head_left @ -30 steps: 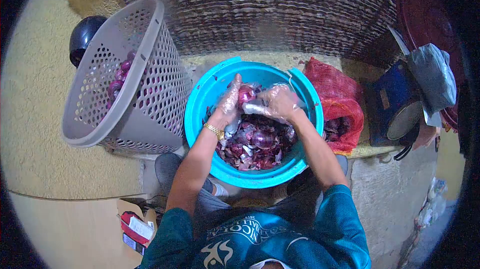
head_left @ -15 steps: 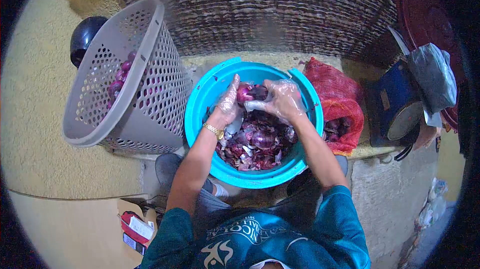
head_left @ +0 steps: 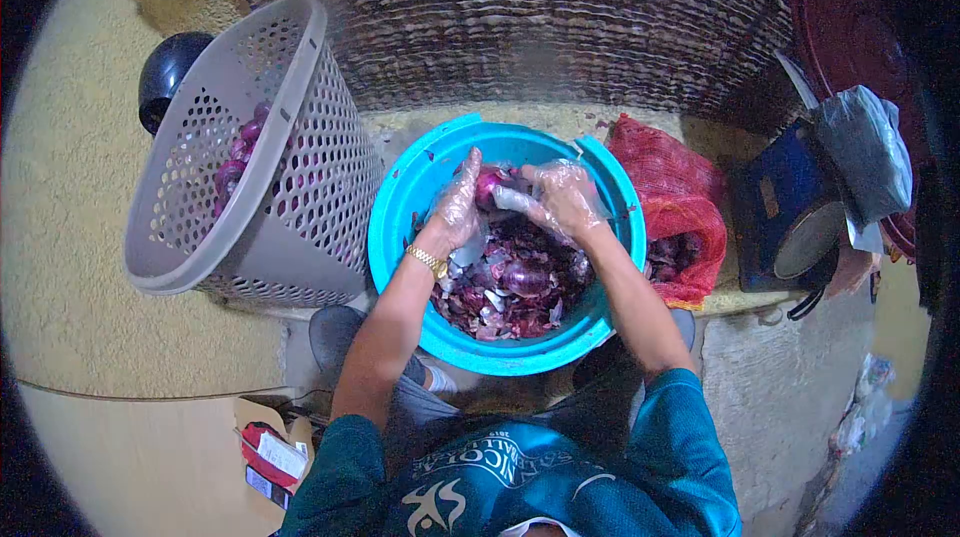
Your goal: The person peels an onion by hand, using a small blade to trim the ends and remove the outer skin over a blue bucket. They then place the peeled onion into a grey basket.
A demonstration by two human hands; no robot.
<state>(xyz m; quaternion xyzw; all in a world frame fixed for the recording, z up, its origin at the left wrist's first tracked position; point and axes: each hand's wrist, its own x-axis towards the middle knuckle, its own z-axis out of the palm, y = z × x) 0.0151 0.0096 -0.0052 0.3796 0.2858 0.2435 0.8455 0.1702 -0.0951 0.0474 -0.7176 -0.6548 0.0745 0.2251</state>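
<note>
Inside the turquoise basin (head_left: 388, 267), a red onion (head_left: 489, 189) is held between my two hands. My left hand (head_left: 459, 205), in a clear plastic glove and with a gold watch at the wrist, is closed around the onion's left side. Also gloved, my right hand (head_left: 568, 199) has its fingers curled at the onion's right side, a pale thumb or strip lying across it. Its fingertips are partly hidden. Below lie loose onion skins (head_left: 510, 312) and a larger whole onion (head_left: 528, 280).
A grey perforated basket (head_left: 335, 167) with red onions (head_left: 235, 167) stands tilted at left. Right of the basin is a red mesh sack (head_left: 665, 162) with onions in its mouth. Beyond it sits a blue weighing scale (head_left: 790, 192). An opened cardboard box (head_left: 250, 417) lies at lower left.
My right hand has turned and moved slightly left over the onion, its thumb shifting up across it. The left hand stays nearly still.
</note>
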